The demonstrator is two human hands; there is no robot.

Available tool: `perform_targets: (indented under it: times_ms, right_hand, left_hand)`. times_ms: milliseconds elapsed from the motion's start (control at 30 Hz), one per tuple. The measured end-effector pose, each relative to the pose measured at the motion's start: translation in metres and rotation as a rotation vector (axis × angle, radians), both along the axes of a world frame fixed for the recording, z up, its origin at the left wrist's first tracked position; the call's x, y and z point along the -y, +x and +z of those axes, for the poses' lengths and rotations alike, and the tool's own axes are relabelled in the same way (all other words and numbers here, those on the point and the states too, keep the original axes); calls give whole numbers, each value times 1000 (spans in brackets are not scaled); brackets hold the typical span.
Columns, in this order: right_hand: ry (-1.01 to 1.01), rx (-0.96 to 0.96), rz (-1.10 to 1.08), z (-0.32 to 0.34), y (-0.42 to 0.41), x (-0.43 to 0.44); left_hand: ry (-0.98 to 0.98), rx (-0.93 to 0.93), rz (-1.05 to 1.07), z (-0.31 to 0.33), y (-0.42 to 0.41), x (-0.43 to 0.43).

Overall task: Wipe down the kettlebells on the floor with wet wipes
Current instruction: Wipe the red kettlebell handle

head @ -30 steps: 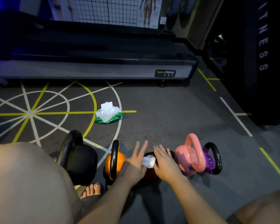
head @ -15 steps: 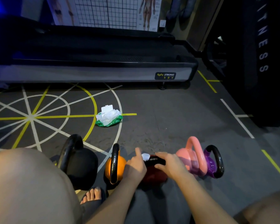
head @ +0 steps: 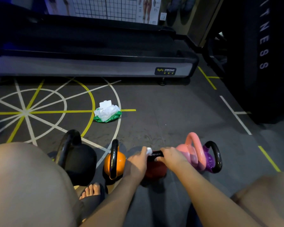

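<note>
Several kettlebells stand in a row on the floor in front of me: a big black one, an orange one, a dark red one, a pink one and a purple one. My left hand presses a small white wet wipe against the left end of the red kettlebell's black handle. My right hand grips the right end of that handle.
An open green pack of wet wipes lies on the floor beyond the row. A treadmill runs across the back. A tall black bag stands at the right. My bare knees and a sandalled foot frame the bottom.
Both hands were lying flat over the red kettlebell with the wipe between them. Now the right hand has closed on the handle and the left hand holds the wipe at its left end.
</note>
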State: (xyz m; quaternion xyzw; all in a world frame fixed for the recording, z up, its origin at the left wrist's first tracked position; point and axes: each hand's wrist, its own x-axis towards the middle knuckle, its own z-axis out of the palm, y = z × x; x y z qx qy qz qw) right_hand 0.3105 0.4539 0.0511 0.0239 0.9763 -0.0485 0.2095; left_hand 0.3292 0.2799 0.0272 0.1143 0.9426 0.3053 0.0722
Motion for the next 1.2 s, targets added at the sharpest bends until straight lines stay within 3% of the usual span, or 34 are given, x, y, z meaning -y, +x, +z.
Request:
perform_targets:
  times_ms: [67,133,200,300,433,533,600,667,900,1033,1200]
  right_hand:
    - [7,18,-4,2,-1,0]
    - [20,15,2,0,-1,0]
    - [60,12,25,1,-1,0]
    - [147,-13,88,1,-3,1]
    - [158,-22,125,0,-4,0]
    - [90,-2,85,-2,-5,-2]
    - [75,-26,78,-2,-3,-3]
    - [65,-52,88,-2,0,-4]
    - [-29,-125,96,-9,15,-10]
    - [30,-130,105,-5,20,-6]
    - [93,-182,-75,-16,39,6]
  left_hand:
    - [61,87,217,-4,2,-1]
    - [44,133,298,-7,0,-7]
    - [-10,12,215,-5,2,-17]
    - [68,-182,37,-12,12,-37]
    - [102,-347,-31,-37,19,-27]
    - [127,-193,141,-37,22,-6]
    - [32,-71,320,-35,20,0]
    - [-19,27,362,-32,19,-1]
    - [-17,10,283,-32,18,-11]
    - [238,-5,211,-40,16,-22]
    - [413,-29,48,-50,-6,-22]
